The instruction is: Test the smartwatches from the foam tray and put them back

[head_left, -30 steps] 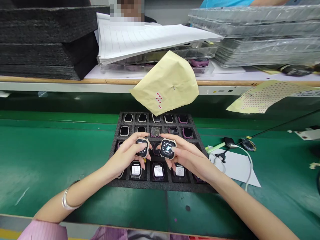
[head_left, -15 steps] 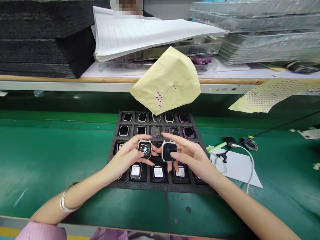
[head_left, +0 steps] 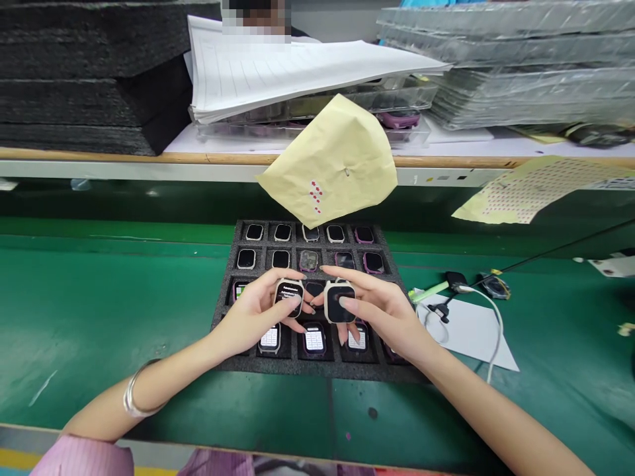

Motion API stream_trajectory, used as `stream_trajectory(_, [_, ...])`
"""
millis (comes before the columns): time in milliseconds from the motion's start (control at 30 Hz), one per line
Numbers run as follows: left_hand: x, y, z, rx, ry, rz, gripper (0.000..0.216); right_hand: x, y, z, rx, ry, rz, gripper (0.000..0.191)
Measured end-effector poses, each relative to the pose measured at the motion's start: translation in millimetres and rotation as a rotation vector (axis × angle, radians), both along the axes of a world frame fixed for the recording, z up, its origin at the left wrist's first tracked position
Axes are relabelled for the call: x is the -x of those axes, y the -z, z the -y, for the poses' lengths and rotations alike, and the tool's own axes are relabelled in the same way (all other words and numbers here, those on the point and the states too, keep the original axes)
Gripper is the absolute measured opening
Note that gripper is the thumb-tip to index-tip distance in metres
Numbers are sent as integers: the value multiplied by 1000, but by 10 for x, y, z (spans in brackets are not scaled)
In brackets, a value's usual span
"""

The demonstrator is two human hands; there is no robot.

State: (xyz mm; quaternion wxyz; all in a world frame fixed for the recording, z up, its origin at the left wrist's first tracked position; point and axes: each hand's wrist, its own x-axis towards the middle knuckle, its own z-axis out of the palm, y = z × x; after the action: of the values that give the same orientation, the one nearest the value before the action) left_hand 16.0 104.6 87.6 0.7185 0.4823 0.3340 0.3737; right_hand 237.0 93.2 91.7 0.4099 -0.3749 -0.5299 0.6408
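Observation:
My left hand grips a light-framed smartwatch by its edges, its thumb lying on the screen, where white text glows. In my right hand is a second light-framed smartwatch with a dark screen; the thumb rests on its glass. Neither watch shows a strap. Both are held side by side just above a black foam tray with square compartments. Several more watch bodies sit in it, some dark, others lit with a white grid, such as the watch in the front row. My hands hide part of the middle rows.
A white cable and a white sheet lie right of the tray on the green table. Yellow paper hangs from the shelf edge above. The shelf carries black foam stacks, papers and clear plastic trays.
The left watch's screen has gone from a watch face to white text, and my left thumb has slid right across it. Both hands have shifted very slightly right.

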Motion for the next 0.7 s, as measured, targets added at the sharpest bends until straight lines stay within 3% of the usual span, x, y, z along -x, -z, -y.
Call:
stream_trajectory(267, [33,19,-32,11,-16,57,28,-8,-19,2,-4,-2,0,46])
stream_trajectory(433, [53,161,-168,-141,-34,47,53,-53,-30,-9,-15,-34,0,53])
stream_trajectory(533, [107,364,-283,-277,-8,-107,58,-136,-1,5,-8,-41,77,60])
stream_trajectory(700, [212,637,-343,-527,69,-594,50,-401,136,17,14,-8,159,68])
